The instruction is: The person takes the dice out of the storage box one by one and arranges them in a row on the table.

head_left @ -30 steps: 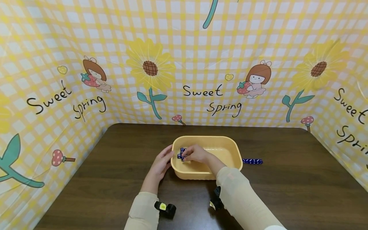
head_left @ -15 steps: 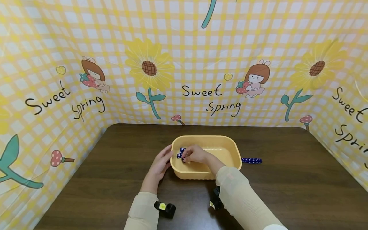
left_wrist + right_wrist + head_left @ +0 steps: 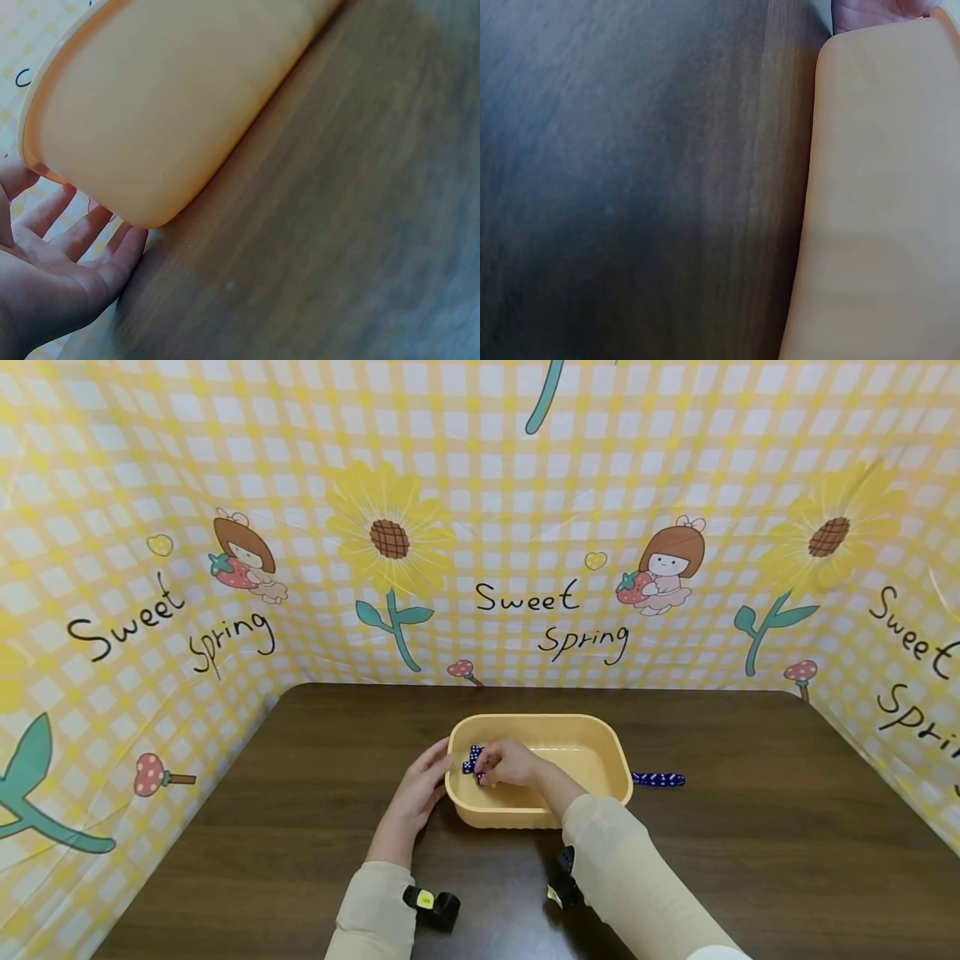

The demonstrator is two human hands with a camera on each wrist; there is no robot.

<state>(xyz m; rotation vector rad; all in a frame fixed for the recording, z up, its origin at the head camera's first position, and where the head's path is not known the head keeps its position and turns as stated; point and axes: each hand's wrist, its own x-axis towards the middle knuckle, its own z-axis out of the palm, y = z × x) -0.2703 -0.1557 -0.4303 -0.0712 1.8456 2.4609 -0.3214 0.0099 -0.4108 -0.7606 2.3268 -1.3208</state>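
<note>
In the left end of the box (image 3: 510, 818), dice (image 3: 476, 753) are lying just left of the right hand (image 3: 513, 762), whose curled fingers seem to be pinching one, while the left hand (image 3: 417, 787), fingers spread, is touching the outside.

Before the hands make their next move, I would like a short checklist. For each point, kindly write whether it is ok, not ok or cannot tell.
1. Tub upright on the table: ok.
2. Left hand at the tub: ok, it touches the left end.
3. Right hand at the blue dice: ok, its fingertips are beside them, inside the tub's left end.
4. One die firmly pinched: cannot tell, the fingers hide it.
5. Table free just right of the tub: not ok, a blue dotted row lies there.
</note>
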